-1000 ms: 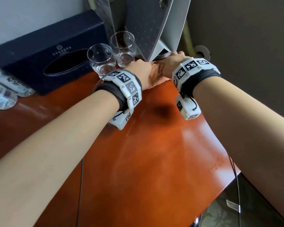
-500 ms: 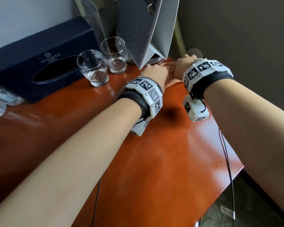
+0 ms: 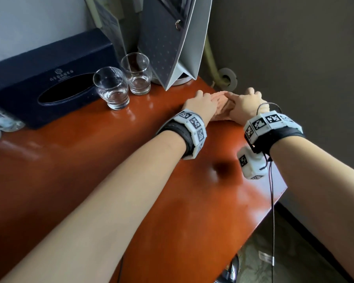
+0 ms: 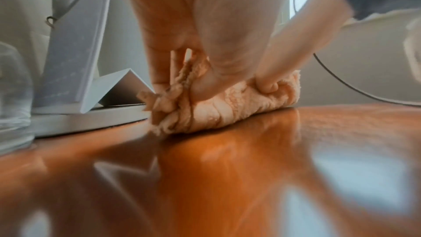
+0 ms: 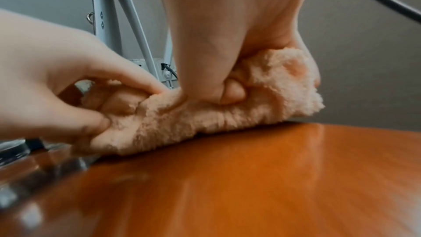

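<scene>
A bunched peach fluffy cloth (image 3: 221,108) (image 4: 230,111) (image 5: 216,116) lies on the glossy reddish-brown table (image 3: 172,201) near its far right corner. My left hand (image 3: 200,103) (image 4: 182,71) grips the cloth's left end with curled fingers. My right hand (image 3: 243,101) (image 5: 230,86) clutches the right end, thumb dug into the pile. Both hands press the cloth against the tabletop, side by side and touching.
Two clear glasses (image 3: 111,87) (image 3: 136,73) stand left of the hands. A dark tissue box (image 3: 49,78) sits at the back left. A grey paper bag (image 3: 172,37) stands just behind the hands. The table's right edge (image 3: 274,201) drops to the floor.
Both hands have slid the cloth to the right and a little toward me, away from the base of the paper bag. Their hold on the cloth is unchanged.
</scene>
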Demonstrator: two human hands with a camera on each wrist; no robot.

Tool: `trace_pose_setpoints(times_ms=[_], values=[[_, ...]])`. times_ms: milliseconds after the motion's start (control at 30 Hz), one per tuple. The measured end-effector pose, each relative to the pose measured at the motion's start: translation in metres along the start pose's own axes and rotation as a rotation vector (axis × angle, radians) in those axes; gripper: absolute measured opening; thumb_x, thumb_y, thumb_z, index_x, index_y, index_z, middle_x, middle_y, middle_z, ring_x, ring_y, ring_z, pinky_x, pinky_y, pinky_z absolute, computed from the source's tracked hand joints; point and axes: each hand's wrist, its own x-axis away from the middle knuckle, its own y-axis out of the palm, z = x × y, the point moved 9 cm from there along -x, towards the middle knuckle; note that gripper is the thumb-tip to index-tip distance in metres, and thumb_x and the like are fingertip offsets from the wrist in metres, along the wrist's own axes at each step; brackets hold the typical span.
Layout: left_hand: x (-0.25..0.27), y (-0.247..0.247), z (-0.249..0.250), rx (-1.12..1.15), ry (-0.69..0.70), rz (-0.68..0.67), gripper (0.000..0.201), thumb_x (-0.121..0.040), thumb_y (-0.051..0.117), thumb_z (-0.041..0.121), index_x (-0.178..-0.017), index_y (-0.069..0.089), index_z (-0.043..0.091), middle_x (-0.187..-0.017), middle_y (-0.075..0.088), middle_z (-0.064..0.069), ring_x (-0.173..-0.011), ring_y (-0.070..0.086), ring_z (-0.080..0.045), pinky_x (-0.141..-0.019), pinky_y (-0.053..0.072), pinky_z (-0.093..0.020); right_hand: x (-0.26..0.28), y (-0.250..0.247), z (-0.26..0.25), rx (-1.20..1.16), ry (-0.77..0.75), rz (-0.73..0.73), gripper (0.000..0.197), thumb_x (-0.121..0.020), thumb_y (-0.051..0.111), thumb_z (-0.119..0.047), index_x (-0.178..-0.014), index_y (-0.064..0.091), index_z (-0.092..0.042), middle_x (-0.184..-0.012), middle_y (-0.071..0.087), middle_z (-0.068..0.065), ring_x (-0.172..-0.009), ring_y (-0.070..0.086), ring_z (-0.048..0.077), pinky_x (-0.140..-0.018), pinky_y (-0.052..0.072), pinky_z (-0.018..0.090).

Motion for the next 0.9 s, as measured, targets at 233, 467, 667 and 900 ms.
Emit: trace_pose_setpoints(times_ms=[233,467,667,900], values=[[0.065,-0.002,-0.027,0.029,0.074,0.024,0.057,-0.088,0.048,-0.003,-0.14,0.034,0.014,-0.13,0.043,-0.01,-0.119,0.037,-0.029,-0.076,0.042,-0.034,0.057,-0.006,-0.023,-0.104,-0.067,-0.015,0.053,-0.088,0.047,-0.028,-0.137,0.039,-0.048,-0.127,0.042,0.009,-0.123,0.042,0.03,-0.097,0.04,0.041],[0.132,-0.008,-0.068,0.01,0.082,-0.001,0.057,-0.086,0.052,0.002,-0.139,0.038,0.019,-0.132,0.044,-0.006,-0.119,0.037,-0.026,-0.081,0.047,-0.038,0.111,0.001,-0.079,-0.27,-0.177,-0.136,0.059,-0.079,0.04,-0.017,-0.134,0.045,-0.037,-0.128,0.049,0.004,-0.121,0.048,0.024,-0.102,0.042,0.035],[0.181,0.006,-0.075,-0.026,0.154,-0.079,0.061,-0.086,0.047,-0.001,-0.141,0.037,0.025,-0.132,0.046,-0.001,-0.116,0.038,-0.022,-0.067,0.04,-0.031,0.169,0.019,-0.109,-0.209,-0.27,-0.205,0.049,-0.08,0.05,-0.028,-0.129,0.047,-0.022,-0.12,0.053,0.011,-0.112,0.054,0.03,-0.088,0.044,0.032],[0.201,0.038,-0.067,-0.043,0.227,-0.221,0.059,-0.088,0.049,0.001,-0.141,0.037,0.024,-0.137,0.043,0.0,-0.12,0.039,-0.02,-0.085,0.044,-0.031,0.217,0.065,-0.122,-0.094,-0.292,-0.266,0.053,-0.091,0.043,-0.041,-0.133,0.028,-0.013,-0.127,0.046,0.015,-0.107,0.057,0.036,-0.074,0.039,0.035]])
